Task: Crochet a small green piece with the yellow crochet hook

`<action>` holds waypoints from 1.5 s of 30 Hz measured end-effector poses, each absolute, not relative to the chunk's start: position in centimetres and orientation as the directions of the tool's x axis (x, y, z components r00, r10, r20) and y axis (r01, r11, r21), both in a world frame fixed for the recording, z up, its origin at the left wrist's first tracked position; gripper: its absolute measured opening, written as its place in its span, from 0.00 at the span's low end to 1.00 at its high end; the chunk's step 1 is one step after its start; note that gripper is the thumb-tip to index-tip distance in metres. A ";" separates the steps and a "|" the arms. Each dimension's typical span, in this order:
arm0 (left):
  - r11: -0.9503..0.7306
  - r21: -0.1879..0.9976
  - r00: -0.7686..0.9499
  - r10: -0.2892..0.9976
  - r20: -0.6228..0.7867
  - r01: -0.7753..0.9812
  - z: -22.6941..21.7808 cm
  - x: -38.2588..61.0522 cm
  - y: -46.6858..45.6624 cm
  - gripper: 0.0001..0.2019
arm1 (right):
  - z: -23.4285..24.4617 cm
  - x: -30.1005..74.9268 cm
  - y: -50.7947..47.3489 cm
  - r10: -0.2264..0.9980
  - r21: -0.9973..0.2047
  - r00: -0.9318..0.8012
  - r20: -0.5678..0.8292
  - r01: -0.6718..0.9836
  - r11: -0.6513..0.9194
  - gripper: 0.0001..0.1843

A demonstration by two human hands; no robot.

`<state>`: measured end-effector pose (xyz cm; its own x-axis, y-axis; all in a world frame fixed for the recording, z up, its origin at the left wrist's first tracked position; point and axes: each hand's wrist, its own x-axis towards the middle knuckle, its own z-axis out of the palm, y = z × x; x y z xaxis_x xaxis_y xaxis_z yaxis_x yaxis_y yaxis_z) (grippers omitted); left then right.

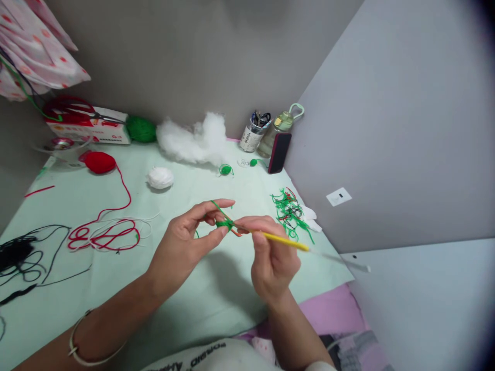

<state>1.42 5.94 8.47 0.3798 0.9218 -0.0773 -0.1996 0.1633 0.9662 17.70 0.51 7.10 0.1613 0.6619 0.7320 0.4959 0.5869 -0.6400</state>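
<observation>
My left hand (193, 232) pinches a small piece of green crochet work (224, 223) between thumb and fingers. A strand of green yarn (218, 207) runs up over its raised index finger. In my right hand (273, 252) is a crochet hook with a yellow handle (284, 240), held like a pencil. The hook's tip meets the green work, where fingers and yarn partly hide it. A short orange-red bit (235, 233) shows just below the work. Both hands are above the pale green tablecloth (185, 304).
A white yarn ball (160, 178), red yarn ball (100, 162) and black yarn (17, 252) lie at left. White stuffing (193, 138) and a green ball (140, 129) stand behind. Yarn scraps (289, 211), a phone (279, 153), a bottle (266, 141) and a pen cup (251, 136) are at right.
</observation>
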 end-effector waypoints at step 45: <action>0.327 0.899 0.538 0.833 -0.129 -0.292 8.5 1.1 6.4 0.13 | 7.6 18.0 1.1 0.846 -0.905 0.341 0.410 0.033 0.425 0.12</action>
<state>1.13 6.39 8.45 0.5377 0.8333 -0.1285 -0.2920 0.3271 0.8987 18.00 1.14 7.63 0.3408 0.8462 0.4096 0.0331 0.4246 -0.9048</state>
